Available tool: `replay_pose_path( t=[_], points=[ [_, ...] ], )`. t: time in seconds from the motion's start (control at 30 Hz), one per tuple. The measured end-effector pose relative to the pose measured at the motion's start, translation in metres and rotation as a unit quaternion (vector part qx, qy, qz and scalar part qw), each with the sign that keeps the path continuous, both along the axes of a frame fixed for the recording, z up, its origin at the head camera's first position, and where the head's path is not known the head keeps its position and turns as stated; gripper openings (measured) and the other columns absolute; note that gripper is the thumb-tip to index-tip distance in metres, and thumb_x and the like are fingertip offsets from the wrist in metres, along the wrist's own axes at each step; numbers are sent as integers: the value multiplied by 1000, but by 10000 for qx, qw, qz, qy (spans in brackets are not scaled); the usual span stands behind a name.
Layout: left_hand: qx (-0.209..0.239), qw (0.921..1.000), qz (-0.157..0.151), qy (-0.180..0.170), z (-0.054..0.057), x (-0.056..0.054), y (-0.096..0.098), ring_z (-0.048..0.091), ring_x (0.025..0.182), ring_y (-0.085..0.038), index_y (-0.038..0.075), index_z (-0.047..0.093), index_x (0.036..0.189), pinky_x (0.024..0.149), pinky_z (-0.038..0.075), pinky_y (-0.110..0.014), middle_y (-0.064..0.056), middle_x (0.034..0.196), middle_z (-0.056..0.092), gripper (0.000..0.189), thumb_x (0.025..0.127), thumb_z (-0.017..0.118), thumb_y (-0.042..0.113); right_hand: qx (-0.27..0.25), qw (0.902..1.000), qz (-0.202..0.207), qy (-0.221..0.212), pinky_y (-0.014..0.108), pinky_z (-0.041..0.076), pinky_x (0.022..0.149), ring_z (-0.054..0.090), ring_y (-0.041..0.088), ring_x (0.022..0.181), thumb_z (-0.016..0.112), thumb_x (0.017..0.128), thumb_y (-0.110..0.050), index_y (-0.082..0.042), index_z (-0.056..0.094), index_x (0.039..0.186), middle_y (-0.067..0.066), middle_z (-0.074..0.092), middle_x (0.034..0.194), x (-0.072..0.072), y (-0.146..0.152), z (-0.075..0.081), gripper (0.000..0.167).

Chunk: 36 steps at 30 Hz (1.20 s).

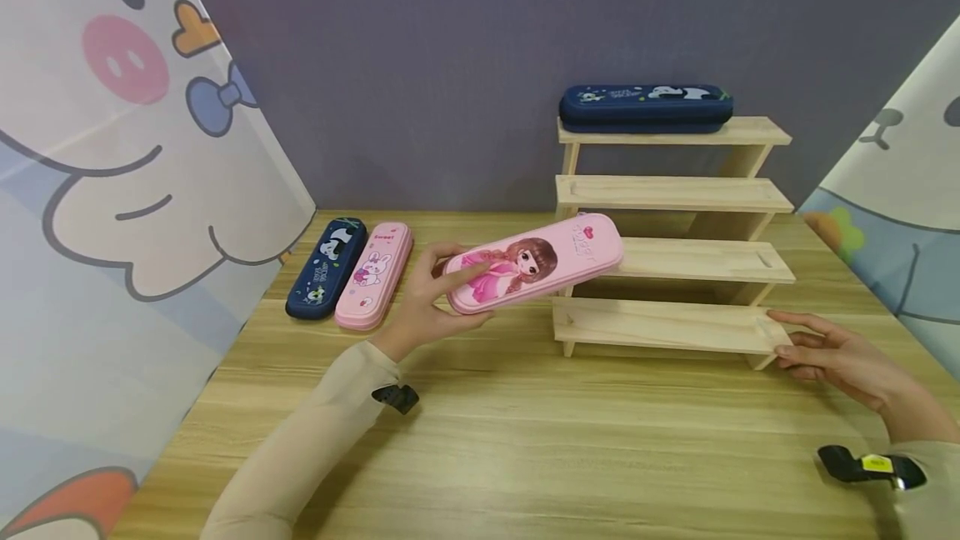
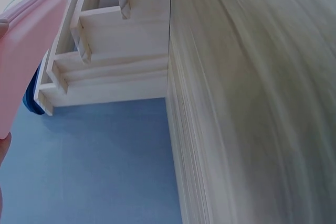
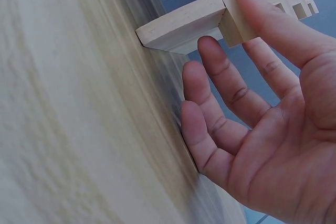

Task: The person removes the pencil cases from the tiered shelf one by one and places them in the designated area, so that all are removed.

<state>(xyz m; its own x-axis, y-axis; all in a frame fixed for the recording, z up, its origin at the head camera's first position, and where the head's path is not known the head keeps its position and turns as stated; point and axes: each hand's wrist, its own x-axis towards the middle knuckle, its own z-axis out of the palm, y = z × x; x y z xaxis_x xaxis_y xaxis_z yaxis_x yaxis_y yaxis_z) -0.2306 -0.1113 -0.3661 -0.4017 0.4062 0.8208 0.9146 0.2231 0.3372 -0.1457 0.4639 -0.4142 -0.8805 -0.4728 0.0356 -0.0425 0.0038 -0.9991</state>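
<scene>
My left hand [image 1: 435, 298] grips a pink pencil case [image 1: 536, 263] with a long-haired doll printed on its lid. It is held in the air, tilted up toward the right, and overlaps the left ends of the lower shelves in the head view. In the left wrist view, part of the pink case [image 2: 29, 51] shows at the left edge. At the right end of the lowest step of a four-step wooden display rack [image 1: 667, 325], my right hand [image 1: 843, 357] pinches the board between thumb and index finger. The right wrist view shows its other fingers [image 3: 197, 80] curled loosely below the board.
A navy panda pencil case [image 1: 647, 109] lies on the rack's top step. On the left of the wooden table [image 1: 525, 440], another navy case [image 1: 326, 269] lies beside a pink rabbit case [image 1: 373, 276]. A grey panel [image 1: 420, 90] stands behind, with cartoon-printed sheets [image 1: 112, 215] at both sides.
</scene>
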Motion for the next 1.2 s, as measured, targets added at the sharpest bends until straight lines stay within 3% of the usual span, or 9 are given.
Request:
replay_pose_path(
  t=[0.27, 0.57, 0.77, 0.93, 1.1, 1.2],
  points=[
    [30, 9984, 471, 324, -1, 1, -14, 50, 113, -35, 7, 73, 116, 95, 48, -31, -26, 122, 50, 67, 55, 98, 14, 17, 10000, -40, 0, 27, 55, 77, 66, 13, 98, 37, 100, 16, -34, 52, 144, -11, 63, 122, 0, 0, -1, 68],
    [203, 9968, 697, 326, -3, 4, -28, 51, 110, -35, 8, 75, 116, 93, 45, -25, -26, 121, 51, 59, 61, 95, 16, 23, 9999, -99, -75, 27, 55, 77, 67, 13, 98, 39, 100, 16, -35, 54, 142, -14, 63, 123, 0, 1, -2, 68],
    [151, 9953, 917, 279, -4, 7, -35, 49, 111, -35, 5, 74, 116, 96, 45, -26, -27, 121, 49, 62, 58, 95, 13, 30, 9999, -131, -74, 27, 55, 76, 67, 13, 98, 39, 100, 15, -35, 53, 143, -15, 62, 123, 1, 2, -3, 68],
    [365, 9940, 1018, 168, -4, 10, -39, 50, 111, -34, 7, 75, 115, 97, 46, -27, -26, 120, 50, 59, 59, 95, 12, 22, 9999, -124, -41, 27, 55, 77, 66, 13, 98, 38, 100, 15, -35, 53, 143, -13, 62, 122, 1, 0, -3, 68],
    [388, 9912, 1244, 249, -5, 12, -43, 49, 111, -36, 5, 75, 114, 99, 43, -22, -28, 119, 49, 52, 76, 87, 38, -35, 10000, -28, -48, 26, 55, 77, 66, 13, 98, 37, 101, 15, -36, 52, 144, -10, 64, 121, 1, 0, -2, 68],
    [276, 9874, 1530, 294, -6, 12, -46, 48, 111, -37, 5, 74, 116, 97, 45, -27, -30, 119, 48, 56, 79, 81, 47, -32, 10000, 11, -66, 26, 55, 77, 66, 12, 99, 37, 101, 15, -36, 52, 144, -11, 64, 122, 0, 0, -1, 69]
  ],
)
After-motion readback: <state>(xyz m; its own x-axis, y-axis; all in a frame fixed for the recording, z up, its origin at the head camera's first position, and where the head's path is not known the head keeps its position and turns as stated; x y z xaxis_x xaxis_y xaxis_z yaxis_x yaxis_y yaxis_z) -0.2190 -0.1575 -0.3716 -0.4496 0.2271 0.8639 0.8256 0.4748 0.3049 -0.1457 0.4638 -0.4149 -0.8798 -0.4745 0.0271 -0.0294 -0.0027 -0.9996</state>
